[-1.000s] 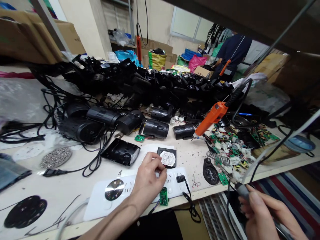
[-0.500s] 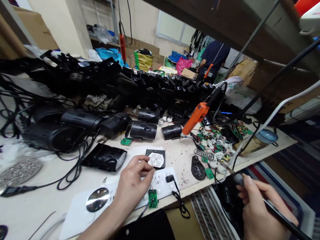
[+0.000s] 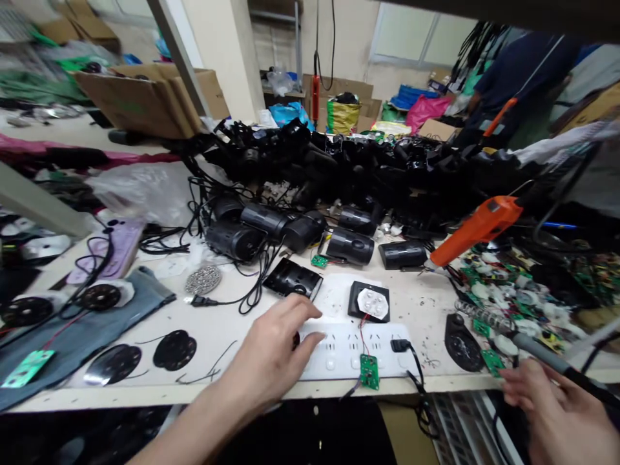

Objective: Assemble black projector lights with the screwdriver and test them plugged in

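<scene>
Two bare hands in frame, right? What are they doing?

Left hand (image 3: 274, 342), lower centre: thumb and fingers spread apart, nothing pinched that I can see. It's over the left part of the white power strip (image 3: 339, 352); can't tell if the palm touches.

And the right?

Right hand (image 3: 562, 403), lower right corner: closed round a pen-style tool, looks like a soldering iron (image 3: 547, 352). Grey sleeve sits by thumb and forefinger, probably for fine aim. Tip is lost in the clutter.

Where's the LED plate?

White LED plate (image 3: 372, 302) is in a square black housing (image 3: 355, 302), right of centre, just above the strip in frame. Face up, likely so the leads are reachable.

Why is the green circuit board (image 3: 369, 371) on the strip?

Red wires (image 3: 363, 332) run from it to the plate. Short leads, I'd say, so it has to lie near. Black plug (image 3: 400, 345) takes the rightmost socket.

Orange screwdriver (image 3: 477, 229)?

Tilted, bit down, right of frame. Presumably hung there for quick reach.

Denim cloth (image 3: 145, 294), left?

Bears a second green board (image 3: 28, 368). Padding against scratches, my guess.
</scene>
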Motion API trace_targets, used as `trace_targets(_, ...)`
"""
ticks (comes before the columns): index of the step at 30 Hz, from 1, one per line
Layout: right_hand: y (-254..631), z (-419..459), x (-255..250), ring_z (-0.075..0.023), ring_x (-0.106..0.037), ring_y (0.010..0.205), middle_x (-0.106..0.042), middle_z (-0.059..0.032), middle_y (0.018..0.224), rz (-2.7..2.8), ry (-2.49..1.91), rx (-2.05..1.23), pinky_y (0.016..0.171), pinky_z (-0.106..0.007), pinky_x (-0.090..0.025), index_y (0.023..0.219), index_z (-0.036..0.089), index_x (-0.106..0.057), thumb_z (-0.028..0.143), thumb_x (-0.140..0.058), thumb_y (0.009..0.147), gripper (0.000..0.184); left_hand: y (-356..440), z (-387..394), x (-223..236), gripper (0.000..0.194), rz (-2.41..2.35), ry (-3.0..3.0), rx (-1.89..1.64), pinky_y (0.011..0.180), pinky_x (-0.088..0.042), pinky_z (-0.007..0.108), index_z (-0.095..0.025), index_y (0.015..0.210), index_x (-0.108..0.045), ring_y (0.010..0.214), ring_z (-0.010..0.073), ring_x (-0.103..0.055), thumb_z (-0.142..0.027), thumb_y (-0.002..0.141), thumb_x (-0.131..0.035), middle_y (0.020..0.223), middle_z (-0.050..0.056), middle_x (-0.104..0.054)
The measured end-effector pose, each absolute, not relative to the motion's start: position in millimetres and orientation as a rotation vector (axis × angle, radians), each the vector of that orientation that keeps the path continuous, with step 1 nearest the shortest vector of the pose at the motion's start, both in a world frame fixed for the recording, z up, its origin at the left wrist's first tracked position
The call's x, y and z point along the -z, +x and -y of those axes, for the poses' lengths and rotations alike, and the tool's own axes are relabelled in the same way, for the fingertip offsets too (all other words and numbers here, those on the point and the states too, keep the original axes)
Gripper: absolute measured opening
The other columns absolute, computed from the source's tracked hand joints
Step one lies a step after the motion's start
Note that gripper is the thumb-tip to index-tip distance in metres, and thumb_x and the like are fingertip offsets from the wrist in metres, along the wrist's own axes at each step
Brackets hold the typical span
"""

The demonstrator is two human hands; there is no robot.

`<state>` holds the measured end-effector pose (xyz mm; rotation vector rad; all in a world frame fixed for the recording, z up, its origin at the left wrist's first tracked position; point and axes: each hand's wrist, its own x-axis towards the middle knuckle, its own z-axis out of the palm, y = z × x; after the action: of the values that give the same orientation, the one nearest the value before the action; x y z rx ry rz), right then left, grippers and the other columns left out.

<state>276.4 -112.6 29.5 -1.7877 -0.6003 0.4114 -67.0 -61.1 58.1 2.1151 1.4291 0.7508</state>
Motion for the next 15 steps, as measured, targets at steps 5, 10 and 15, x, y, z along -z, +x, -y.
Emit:
trace_targets(5, 255, 127, -20, -0.0153, -0.055, 0.045, -0.065, -0.0042, 0.055, 0.707, -1.916, -0.752, 0.04, -0.025, -0.046, 0.072, 0.014, -0.065, 0.06, -0.083, 0.048, 0.055, -115, 70, -51, 0.044, -1.398, 2.108, -0.338, 0.093, -0.049, 0.038, -0.023, 0.117, -0.062, 0.107, 0.0258, -0.059, -0.024, 0.073, -0.07, 0.116, 0.007, -0.063)
trace_targets(10, 222, 96, -53, -0.0133, -0.058, 0.055, -0.066, -0.0028, 0.067, 0.851, -1.673, -0.482, 0.05, -0.023, -0.048, 0.086, 0.015, -0.067, 0.049, -0.079, 0.065, 0.041, -118, 66, -46, 0.046, -1.403, 2.092, -0.298, 0.094, -0.048, 0.037, -0.023, 0.119, -0.064, 0.109, 0.0266, -0.058, -0.029, 0.073, -0.071, 0.117, 0.008, -0.063)
trace_targets(15, 222, 25, -77, -0.0194, -0.063, 0.09, -0.063, -0.0065, 0.095, 0.899, -1.322, -0.132, 0.081, -0.035, -0.052, 0.106, 0.018, -0.059, 0.04, -0.078, 0.069, 0.047, -118, 59, -40, 0.044, -1.414, 2.149, -0.325, 0.088, -0.051, 0.034, -0.024, 0.115, -0.067, 0.101, 0.027, -0.063, -0.045, 0.077, -0.066, 0.112, 0.008, -0.067)
